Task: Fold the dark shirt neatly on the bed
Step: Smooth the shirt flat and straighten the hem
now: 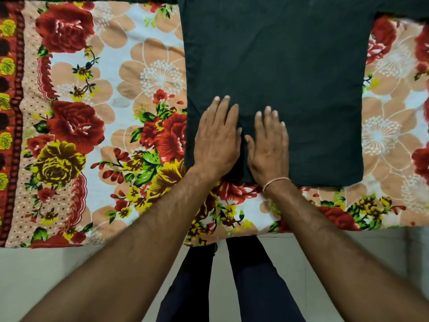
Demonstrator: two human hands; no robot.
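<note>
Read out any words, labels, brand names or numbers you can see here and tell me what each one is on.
None: no readable text shows in this view.
The dark shirt shows plain fabric, with no label or print visible.
The bedsheet carries only a flower pattern.
The bracelet on the right hand shows no marking.

The dark shirt [278, 73] is a matt woven cloth, almost black, with faint creases and no sheen. Under it the bedsheet [97, 117] is a softer printed cotton-looking fabric (big red and yellow flowers, slightly wrinkled), also matt. The floor [46, 275] below the bed's edge looks like smooth pale tile with a dull gloss, and a thin metallic bangle [276, 182] glints at one wrist.
</note>
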